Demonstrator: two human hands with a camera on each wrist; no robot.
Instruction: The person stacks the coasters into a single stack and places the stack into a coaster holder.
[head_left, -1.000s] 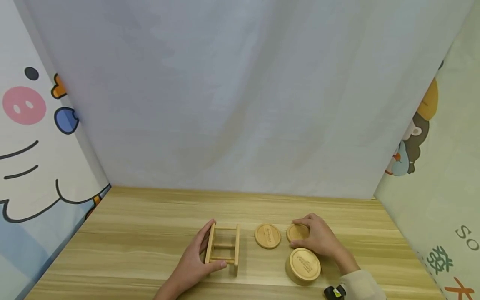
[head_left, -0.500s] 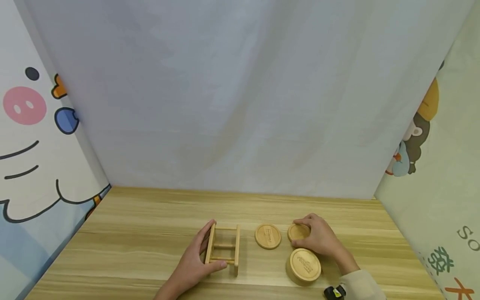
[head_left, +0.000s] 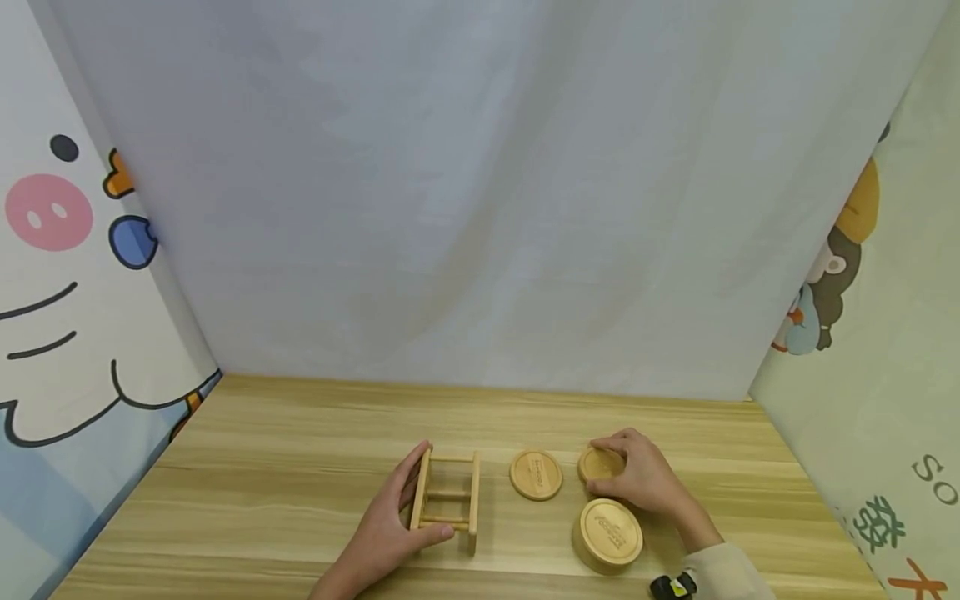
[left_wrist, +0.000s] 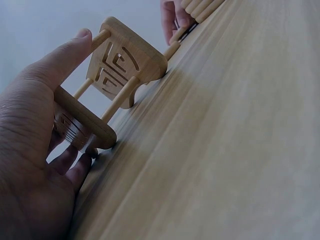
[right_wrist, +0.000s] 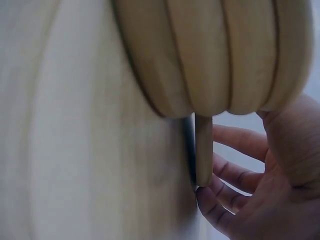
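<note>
A curtained booth: pale sheet (head_left: 480,192) behind, 2 cartoon panels (head_left: 45,283) flanking a table (head_left: 292,458).

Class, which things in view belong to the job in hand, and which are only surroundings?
Likely for the job:
wooden coaster rack, held by the left hand
pinched coaster, in the right hand
loose engraved coaster
coaster stack

Only surroundings:
wood-grain table
white curtain
pig-snout cartoon panel
lettered cartoon panel

Right wall (head_left: 847,433) reads "SO" (head_left: 934,480) and green "發" (head_left: 878,524); red character (head_left: 917,577) is cut off; loose disc (head_left: 536,475) and stack (head_left: 610,533) engravings are illegible.
</note>
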